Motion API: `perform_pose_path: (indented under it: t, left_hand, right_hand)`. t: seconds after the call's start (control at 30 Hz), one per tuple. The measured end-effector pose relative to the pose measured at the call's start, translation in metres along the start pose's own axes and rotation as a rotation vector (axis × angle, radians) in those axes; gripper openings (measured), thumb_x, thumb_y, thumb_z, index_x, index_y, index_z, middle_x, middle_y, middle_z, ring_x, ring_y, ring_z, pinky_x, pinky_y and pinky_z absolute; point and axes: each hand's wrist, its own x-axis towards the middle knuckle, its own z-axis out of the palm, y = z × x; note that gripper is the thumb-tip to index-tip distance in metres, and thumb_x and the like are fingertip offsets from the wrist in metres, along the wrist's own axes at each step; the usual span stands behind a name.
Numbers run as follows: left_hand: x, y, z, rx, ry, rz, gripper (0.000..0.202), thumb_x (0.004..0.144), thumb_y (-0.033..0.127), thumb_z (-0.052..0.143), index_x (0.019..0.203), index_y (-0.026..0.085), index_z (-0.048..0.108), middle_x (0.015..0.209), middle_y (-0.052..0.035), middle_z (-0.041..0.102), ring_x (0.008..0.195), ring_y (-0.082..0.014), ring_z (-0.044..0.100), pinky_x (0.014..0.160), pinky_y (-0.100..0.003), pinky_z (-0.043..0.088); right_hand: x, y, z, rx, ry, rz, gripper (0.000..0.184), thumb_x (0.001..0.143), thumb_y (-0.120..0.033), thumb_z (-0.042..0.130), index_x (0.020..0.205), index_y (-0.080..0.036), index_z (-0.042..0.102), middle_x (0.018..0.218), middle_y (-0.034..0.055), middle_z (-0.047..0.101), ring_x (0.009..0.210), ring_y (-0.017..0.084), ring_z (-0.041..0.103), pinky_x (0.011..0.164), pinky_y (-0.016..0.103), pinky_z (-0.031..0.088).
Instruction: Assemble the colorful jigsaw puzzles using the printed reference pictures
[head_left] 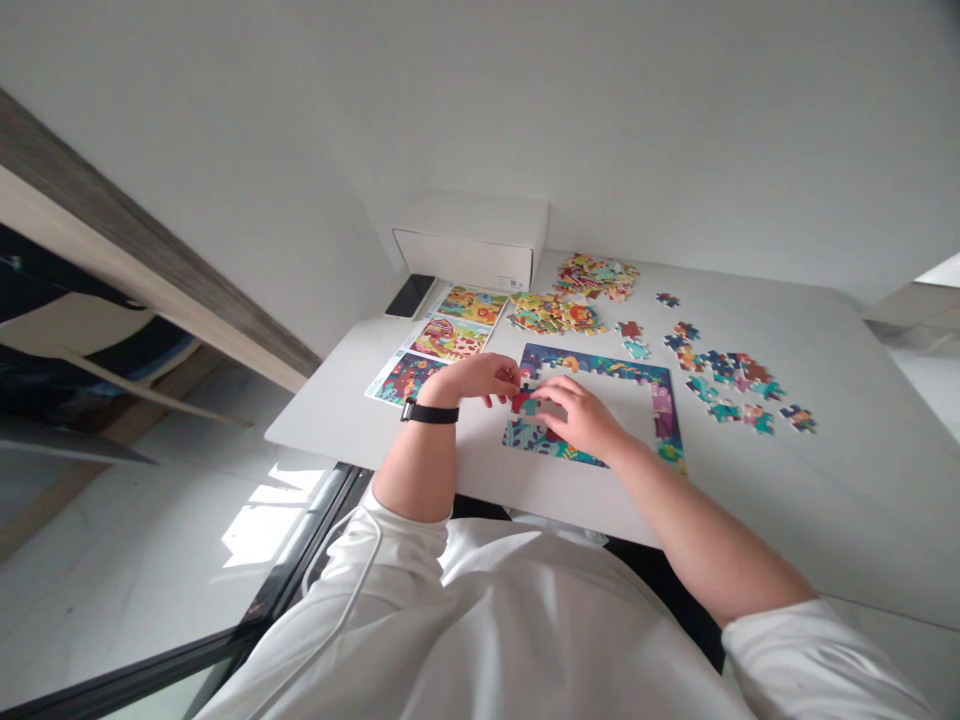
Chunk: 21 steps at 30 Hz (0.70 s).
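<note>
A jigsaw puzzle border (pixel 664 425) of dark blue, teal and purple lies on the table, its middle showing bare tabletop. Both hands meet at its left side, over a red-and-teal puzzle piece (pixel 525 405). My left hand (pixel 484 378), with a black band at the wrist, has its fingers curled and pinched at the piece's upper left edge. From the right, my right hand (pixel 577 415) grips the same piece between thumb and fingertips. The fingers partly cover the piece, and whether it is locked to its neighbours cannot be made out.
Loose puzzle pieces (pixel 724 368) lie to the right, with yellow-red heaps (pixel 596 275) behind. A picture sheet (pixel 450 340), a phone (pixel 410 296) and a white box (pixel 469 245) occupy the left and back. A wall (pixel 675 130) rises behind the table (pixel 847 480).
</note>
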Motion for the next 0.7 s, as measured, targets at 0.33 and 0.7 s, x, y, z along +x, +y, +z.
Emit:
perform_pose_path:
  t: [0.33,0.7]
  left_hand:
    - [0.002,-0.002,0.008,0.114,0.045,-0.078,0.014,0.059,0.018,0.077,0.072,0.023,0.077,0.066,-0.0017,0.073,0.057,-0.0187,0.068,0.046,-0.022,0.046]
    - [0.006,-0.002,0.009,0.464,-0.030,-0.141,0.022,0.076,0.027,0.070,0.096,0.019,0.075,0.080,-0.0016,0.076,0.059,-0.0133,0.066,0.054,-0.022,0.047]
  right_hand:
    - [-0.002,0.010,0.012,-0.032,-0.084,-0.017,0.031,0.098,-0.018,0.074,0.123,-0.033,0.083,0.124,0.0088,0.072,0.116,0.029,0.074,0.108,0.049,0.060]
    - [-0.001,0.009,0.013,-0.193,-0.127,-0.023,0.028,0.099,-0.019,0.076,0.124,-0.027,0.084,0.122,0.0103,0.074,0.113,0.028,0.072,0.105,0.046,0.058]
